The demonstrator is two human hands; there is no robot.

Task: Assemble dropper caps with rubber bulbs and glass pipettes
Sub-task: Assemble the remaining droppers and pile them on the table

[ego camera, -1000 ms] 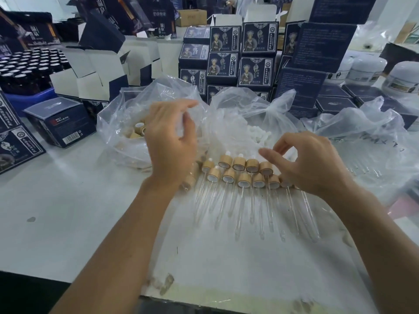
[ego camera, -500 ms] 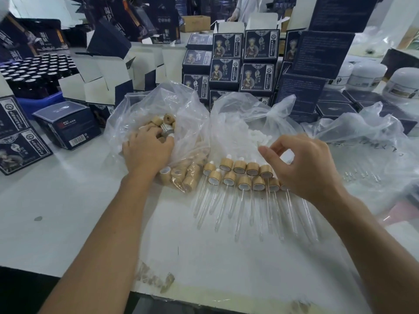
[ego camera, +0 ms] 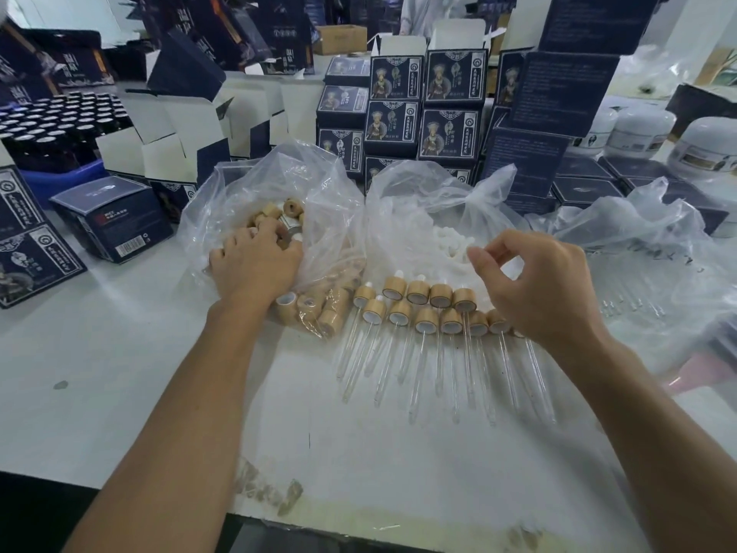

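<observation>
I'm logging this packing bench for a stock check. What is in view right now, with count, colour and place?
Finished droppers: about a dozen, bamboo-coloured caps, clear pipettes, two rows at centre.
Bag of caps: one, clear plastic, tan caps inside, centre left.
Bag of rubber bulbs: one, clear, white bulbs, centre.
Bag of glass pipettes: one, clear, right.
Printed cartons: many, dark blue, stacked behind.
Dark bottles: many, black caps, far left.
White jars: several, far right.
Table: one, white.
Left hand: reaching into the bag of caps.
Right hand: above the droppers, fingers curled, holding nothing visible.
</observation>
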